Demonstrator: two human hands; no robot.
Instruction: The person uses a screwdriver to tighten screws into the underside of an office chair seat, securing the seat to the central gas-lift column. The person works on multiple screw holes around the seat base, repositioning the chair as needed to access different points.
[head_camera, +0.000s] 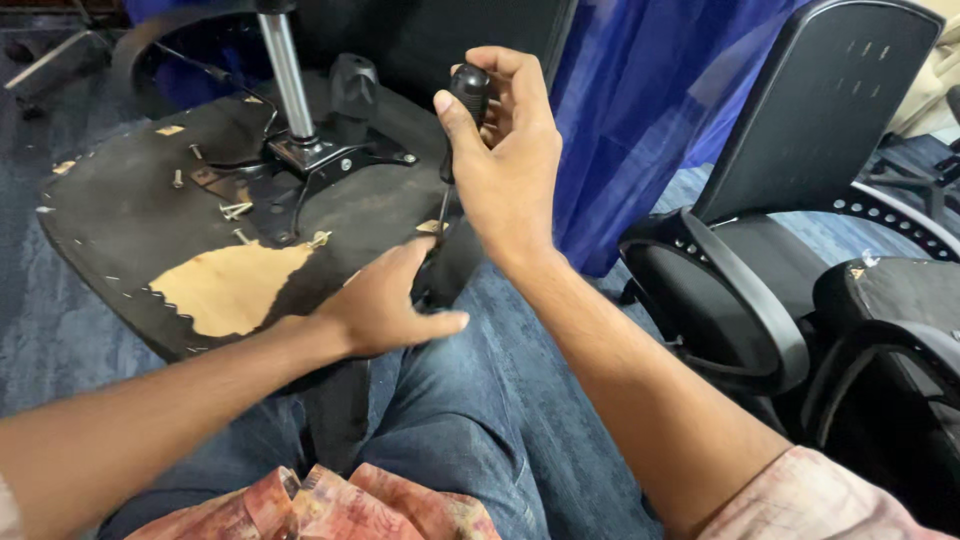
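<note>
The right hand (510, 170) gripped a black screwdriver (466, 100) over the upturned seat (150, 220). The left hand (385, 305) lay on the seat's edge, fingers loosely open.

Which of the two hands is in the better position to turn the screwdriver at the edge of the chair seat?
The right hand, probably: it already grips the black screwdriver handle, shaft pointing down at the upturned seat edge. The left hand rests at that edge.

This looks like an office or chair repair corner: blue carpet (40, 300) under the gripped screwdriver (468, 95), an upturned chair seat (140, 220) left of it, black office chairs (800, 200) and a blue curtain (640, 120) to its right.
</note>
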